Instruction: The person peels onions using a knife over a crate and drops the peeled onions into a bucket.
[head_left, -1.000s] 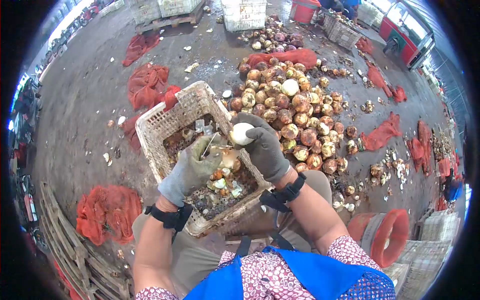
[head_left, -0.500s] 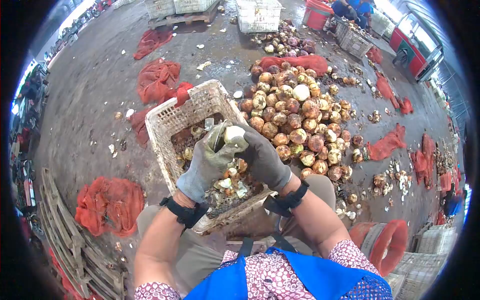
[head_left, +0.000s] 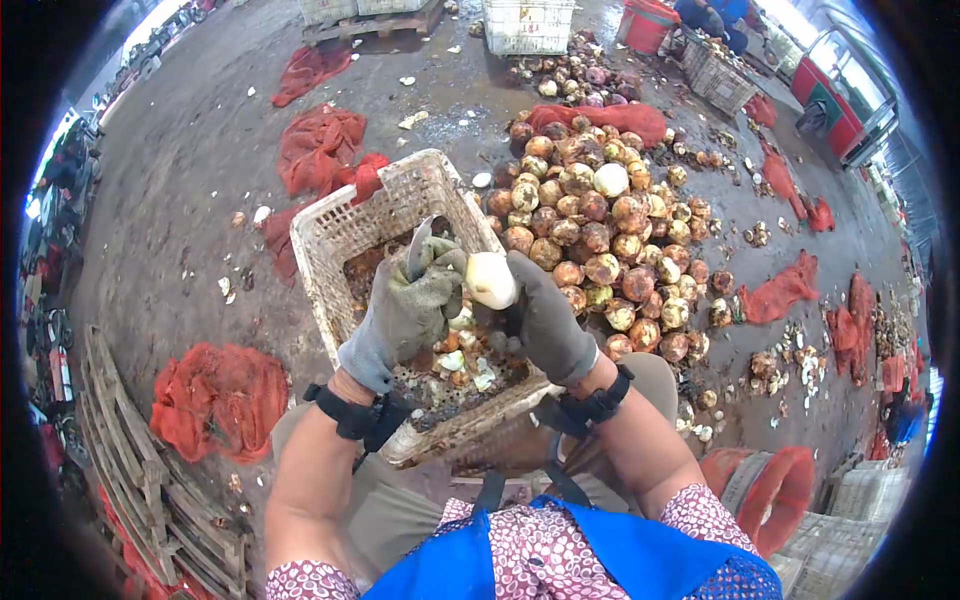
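My left hand (head_left: 412, 305), in a stained grey glove, is closed round a knife (head_left: 420, 246); its curved metal blade points up and the handle is hidden in the fingers. A peeled white onion (head_left: 491, 281) sits in the grip of my right hand (head_left: 548, 318), also gloved, just right of the left fingers. Both hands are above a dirty white plastic crate (head_left: 322, 262). Onion peelings and scraps (head_left: 458, 362) lie in the bottom of the crate.
A large heap of brown-skinned onions (head_left: 610, 240) lies right of the crate. Red mesh sacks (head_left: 222, 402) are scattered on the floor. Wooden slats (head_left: 130, 450) stand at lower left, a red tub (head_left: 775, 495) at lower right. Another person (head_left: 715, 15) is at the far back.
My hands have moved apart. The left has drawn left with the knife, its blade now raised, and the right has shifted right and slightly down with the onion, which is now more exposed.
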